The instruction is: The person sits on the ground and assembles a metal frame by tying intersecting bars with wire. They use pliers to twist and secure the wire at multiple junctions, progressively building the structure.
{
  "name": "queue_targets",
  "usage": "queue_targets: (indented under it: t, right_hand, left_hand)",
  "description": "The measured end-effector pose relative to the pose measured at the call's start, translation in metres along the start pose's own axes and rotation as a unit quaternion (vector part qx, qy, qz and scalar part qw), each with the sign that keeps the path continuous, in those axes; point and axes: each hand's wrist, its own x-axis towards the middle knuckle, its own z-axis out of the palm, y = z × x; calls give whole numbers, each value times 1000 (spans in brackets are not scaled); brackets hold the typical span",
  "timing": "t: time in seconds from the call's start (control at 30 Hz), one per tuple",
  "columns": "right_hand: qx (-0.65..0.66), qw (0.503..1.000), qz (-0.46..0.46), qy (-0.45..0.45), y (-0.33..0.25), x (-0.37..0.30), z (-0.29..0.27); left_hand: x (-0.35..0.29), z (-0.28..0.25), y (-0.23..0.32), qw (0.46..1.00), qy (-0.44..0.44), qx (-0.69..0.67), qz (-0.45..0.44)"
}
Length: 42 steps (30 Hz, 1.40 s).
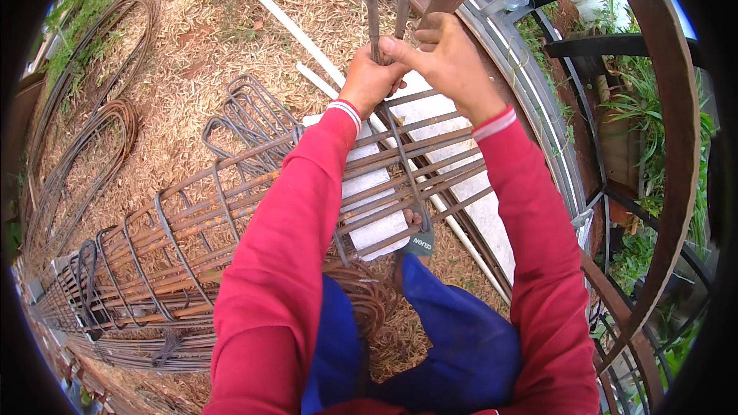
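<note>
My left hand [370,77] is closed around the lower part of a two-handled metal tool [373,19] that looks like pincers. Its two dark handles point away from me; its head is hidden by my fingers. Close beside it, my right hand [450,65] has its thumb stretched toward my left hand and its other fingers partly curled, with nothing visible in them. Both hands are over the right end of a rusty rebar cage [207,215]. Just below my left hand, a bent steel stirrup [403,157] crosses the long bars.
Loose stirrups [250,119] lie beside the cage. Coils of steel rod [115,131] are at the left. White strips [296,31] and a white sheet [477,215] lie on the straw-covered ground. A curved brown metal frame [684,146] rises at right. My sandalled foot [419,242] is near the bars.
</note>
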Motion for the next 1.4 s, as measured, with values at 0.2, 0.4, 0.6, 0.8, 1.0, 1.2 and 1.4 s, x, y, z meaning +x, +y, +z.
queue_targets:
  t: [0.2,0.4,0.6,0.8,1.0,1.2,1.4]
  right_hand:
    - [380,882,56,-272,36,74,8]
    - [261,962,62,46,16,74,59]
    - [281,935,143,160,23,78,58]
    - [40,967,47,248,9,72,67]
    - [397,901,32,-175,32,81,34]
    - [418,878,53,-226,36,92,31]
    - [416,907,34,-54,44,73,38]
  left_hand:
    - [9,-8,8,993,-111,10,-46]
    - [3,-9,21,995,-79,40,-35]
    - [6,-3,30,990,-95,90,-58]
    - [1,0,28,993,-31,115,21]
    - [13,-19,29,991,-113,11,-74]
    - [26,-27,25,973,-203,22,-110]
    - [15,-29,17,982,-168,20,-81]
